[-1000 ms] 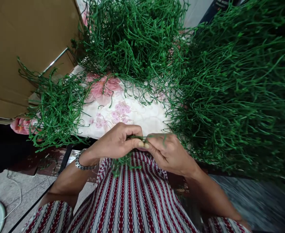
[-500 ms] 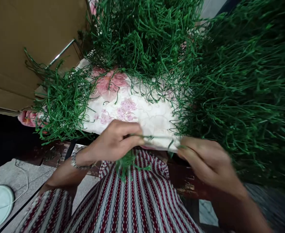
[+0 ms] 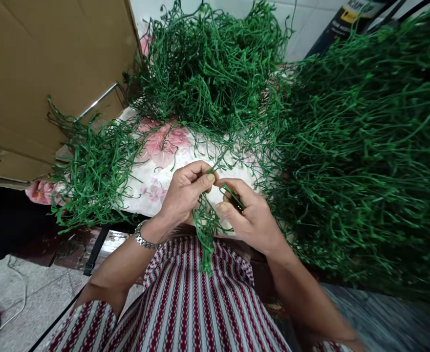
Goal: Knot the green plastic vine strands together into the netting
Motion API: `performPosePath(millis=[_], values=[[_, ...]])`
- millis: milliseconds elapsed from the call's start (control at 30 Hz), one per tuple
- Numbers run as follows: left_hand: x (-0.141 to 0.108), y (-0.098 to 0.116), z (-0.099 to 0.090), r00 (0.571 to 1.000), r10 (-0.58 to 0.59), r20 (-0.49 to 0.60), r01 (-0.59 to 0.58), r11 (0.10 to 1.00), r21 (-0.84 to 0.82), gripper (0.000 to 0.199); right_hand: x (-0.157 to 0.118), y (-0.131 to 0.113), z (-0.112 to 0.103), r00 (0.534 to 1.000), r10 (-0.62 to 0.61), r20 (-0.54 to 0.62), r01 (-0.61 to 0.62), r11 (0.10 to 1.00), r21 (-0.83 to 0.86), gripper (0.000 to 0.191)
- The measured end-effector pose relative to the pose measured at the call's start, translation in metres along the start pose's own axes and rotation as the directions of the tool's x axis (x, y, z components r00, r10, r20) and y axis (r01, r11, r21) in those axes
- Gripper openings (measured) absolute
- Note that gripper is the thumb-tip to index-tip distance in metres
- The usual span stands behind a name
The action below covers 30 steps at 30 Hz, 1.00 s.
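My left hand (image 3: 185, 190) pinches thin green plastic-looking stems between thumb and forefinger. A small bunch of these stems (image 3: 205, 230) hangs below it, over the striped clothing. Close by on the right, my right hand (image 3: 253, 212) has its forefinger reaching to the left fingertips. Its thumb stands apart from that forefinger, while the other fingers curl inward with a green stem (image 3: 234, 194) passing between them. Under both hands lies a white cloth with pink flowers (image 3: 160, 188).
A loose heap of green stems (image 3: 94, 166) lies at left, a taller pile (image 3: 215, 63) at the back, and a large mass (image 3: 365, 161) fills the right. A cardboard box (image 3: 53, 63) rises at far left. Behind, a dark cylinder with a yellow label (image 3: 341, 24) leans by the tiles.
My hands were spread apart with a stem stretched between them; now they are close together. The right hand has moved left and the left hand slightly up. The view has shifted a little.
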State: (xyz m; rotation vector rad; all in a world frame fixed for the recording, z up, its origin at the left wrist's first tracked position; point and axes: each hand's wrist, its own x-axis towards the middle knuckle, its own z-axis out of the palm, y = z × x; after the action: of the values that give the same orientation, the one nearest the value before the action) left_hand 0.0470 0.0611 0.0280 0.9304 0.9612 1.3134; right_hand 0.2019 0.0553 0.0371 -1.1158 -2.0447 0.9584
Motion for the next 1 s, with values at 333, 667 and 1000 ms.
performPosePath(millis=[333, 667, 1000], values=[[-0.001, -0.003, 0.011, 0.999, -0.022, -0.047, 0.015, 0.99, -0.141, 0.011, 0.001, 0.013, 0.024, 0.987, 0.081, 0.135, -0.095, 0.99, 0.101, 0.025], [0.019, -0.002, 0.011, 0.978, -0.187, -0.089, 0.13, 0.889, -0.438, 0.014, -0.005, 0.012, 0.031, 0.976, -0.161, -0.149, 0.153, 0.986, -0.065, 0.027], [0.026, 0.014, 0.012, 0.999, -0.027, -0.028, 0.016, 0.941, -0.337, 0.015, -0.016, 0.013, 0.005, 0.905, -0.117, -0.409, 0.098, 0.993, -0.067, 0.016]])
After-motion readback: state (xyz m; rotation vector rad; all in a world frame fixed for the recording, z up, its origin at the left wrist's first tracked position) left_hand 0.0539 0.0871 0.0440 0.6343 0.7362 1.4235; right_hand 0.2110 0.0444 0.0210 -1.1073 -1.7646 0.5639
